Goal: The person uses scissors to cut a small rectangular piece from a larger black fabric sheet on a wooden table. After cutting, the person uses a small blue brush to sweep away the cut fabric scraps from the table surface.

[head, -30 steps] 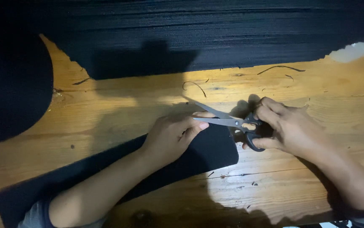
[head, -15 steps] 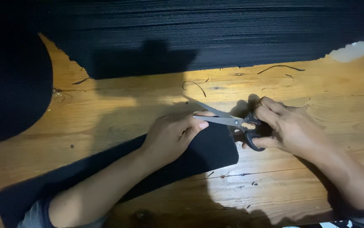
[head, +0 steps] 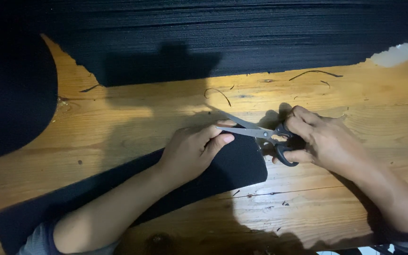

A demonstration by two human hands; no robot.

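Note:
My right hand (head: 327, 141) grips black-handled scissors (head: 260, 133), whose grey blades stand slightly apart and point left. My left hand (head: 194, 151) lies flat on a long strip of black fabric (head: 239, 165), fingers next to the blades at the strip's upper edge. The strip runs from the table's middle down to the lower left, under my left forearm. Its right end is rounded.
A large sheet of black ribbed fabric (head: 223, 38) covers the far part of the wooden table (head: 142, 113). A rounded black piece (head: 10, 94) lies at the left. Thin black offcuts (head: 315, 73) are scattered near the sheet's edge. The table's front edge runs along the bottom.
The scissor blades have shut a little against the strip's edge. Both hands stay in nearly the same place.

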